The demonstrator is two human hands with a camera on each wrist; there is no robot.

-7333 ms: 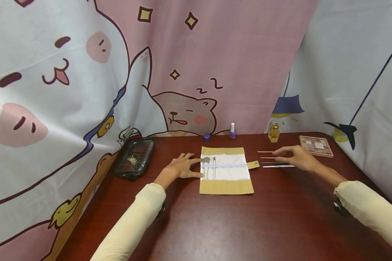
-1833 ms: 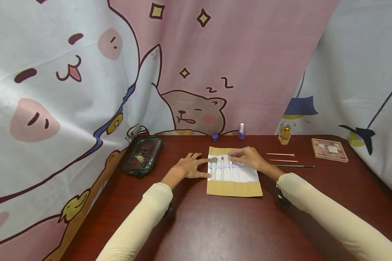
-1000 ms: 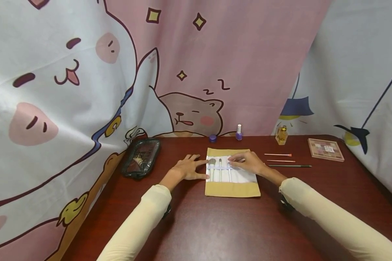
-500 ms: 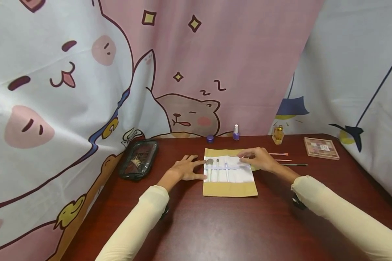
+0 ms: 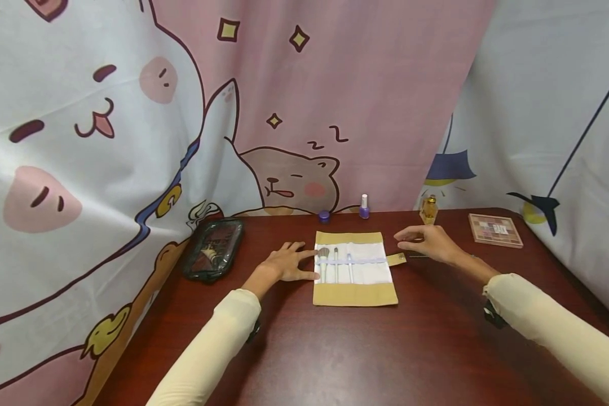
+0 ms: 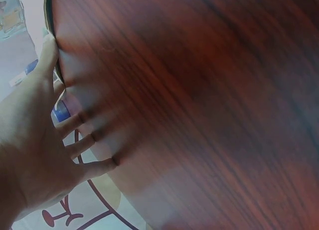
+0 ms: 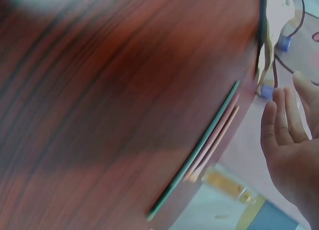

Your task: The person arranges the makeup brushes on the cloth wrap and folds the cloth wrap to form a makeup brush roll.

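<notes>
A yellow-edged brush roll [image 5: 355, 294] lies unrolled on the table. Tucked under its band are a large fluffy makeup brush [image 5: 323, 265], a thin brush [image 5: 336, 266] and a pale slim brush [image 5: 350, 269]. My left hand [image 5: 286, 264] is spread at the roll's left edge, thumb and forefinger touching it. Right of the roll's snap tab, my right hand [image 5: 431, 242] hovers with loosely bent fingers, holding nothing. Near it, in the right wrist view, lie a green brush [image 7: 194, 151] and two pinkish brushes [image 7: 215, 136] side by side; the head view mostly hides these.
Behind the roll stand a small purple jar [image 5: 324, 216], a purple nail polish bottle [image 5: 364, 207] and a gold perfume bottle [image 5: 428, 210]. An eyeshadow palette [image 5: 495, 230] lies at the back right, a black clear-topped pouch [image 5: 214, 248] at the left. A printed curtain hangs behind.
A pale brush has gone from the table into the roll as the third one there. My right hand has let go of it and moved right over the loose brushes. My left hand stays put.
</notes>
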